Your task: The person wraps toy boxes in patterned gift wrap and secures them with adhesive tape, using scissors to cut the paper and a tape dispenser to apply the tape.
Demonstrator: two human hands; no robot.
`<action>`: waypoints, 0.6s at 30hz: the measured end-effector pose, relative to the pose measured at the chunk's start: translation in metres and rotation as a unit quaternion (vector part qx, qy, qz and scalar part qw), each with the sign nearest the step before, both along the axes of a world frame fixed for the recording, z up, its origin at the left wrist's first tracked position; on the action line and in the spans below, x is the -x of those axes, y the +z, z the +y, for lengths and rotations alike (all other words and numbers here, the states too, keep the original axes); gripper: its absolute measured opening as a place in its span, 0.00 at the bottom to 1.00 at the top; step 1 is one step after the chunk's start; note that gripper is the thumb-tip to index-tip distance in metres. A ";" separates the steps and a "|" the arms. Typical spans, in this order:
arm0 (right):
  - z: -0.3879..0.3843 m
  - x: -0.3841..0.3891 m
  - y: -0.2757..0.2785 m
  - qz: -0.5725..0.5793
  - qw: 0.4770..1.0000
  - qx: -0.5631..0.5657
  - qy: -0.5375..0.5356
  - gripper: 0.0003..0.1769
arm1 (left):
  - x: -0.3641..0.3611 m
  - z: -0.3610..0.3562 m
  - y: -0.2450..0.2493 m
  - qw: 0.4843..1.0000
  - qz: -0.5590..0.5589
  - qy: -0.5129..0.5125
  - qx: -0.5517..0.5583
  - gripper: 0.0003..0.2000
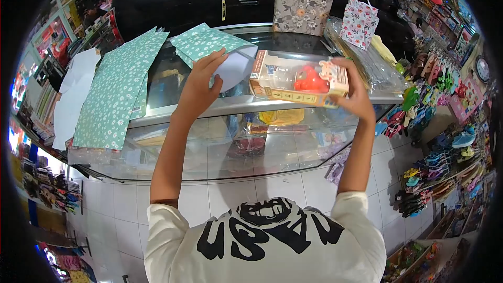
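Note:
My right hand (pixel 355 93) grips the right end of a boxed toy (pixel 293 79), with fingers over the top and thumb at the lower edge. Through the box's clear window shows a red-orange plastic toy (pixel 310 79); the box sits tilted above the counter. My left hand (pixel 201 85) has thumb and fingers apart, touching a green sheet of daisy-print wrapping paper (pixel 201 42). That paper curls near the fingers, showing its white underside (pixel 237 68). Further left lies a larger piece of the same daisy paper (pixel 112 91), overhanging the counter front.
The glass display counter (pixel 209 106) has goods inside. On it stand a grey floral gift box (pixel 304 5) and a small floral paper bag (pixel 359 22), beside clear plastic packets (pixel 377 68). A black car (pixel 194 0) is behind. Hanging sandals (pixel 435 73) line the right.

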State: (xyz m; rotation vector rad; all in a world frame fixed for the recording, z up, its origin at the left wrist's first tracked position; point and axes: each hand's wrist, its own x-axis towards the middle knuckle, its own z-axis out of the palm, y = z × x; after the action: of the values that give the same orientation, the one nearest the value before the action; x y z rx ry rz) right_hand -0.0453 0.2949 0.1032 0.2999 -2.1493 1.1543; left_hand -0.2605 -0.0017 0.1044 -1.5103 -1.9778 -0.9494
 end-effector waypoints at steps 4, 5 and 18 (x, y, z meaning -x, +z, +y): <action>0.037 0.034 0.034 -0.105 0.991 -0.006 0.088 0.42 | -0.002 0.002 -0.001 1.000 -0.015 0.002 -0.010 0.27; 0.049 0.046 0.035 -0.121 0.990 -0.018 0.066 0.42 | -0.002 0.002 -0.002 1.000 -0.013 0.003 -0.014 0.27; -0.125 0.067 -0.022 0.003 0.931 -0.182 -0.316 0.28 | -0.006 0.003 -0.016 0.999 0.005 0.028 -0.020 0.27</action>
State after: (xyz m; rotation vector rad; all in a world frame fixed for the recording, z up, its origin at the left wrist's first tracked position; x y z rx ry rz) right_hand -0.1123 0.1695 0.0810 -0.2261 -2.1992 0.3889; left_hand -0.2540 0.0017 0.0885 -1.4288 -1.9719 -0.9508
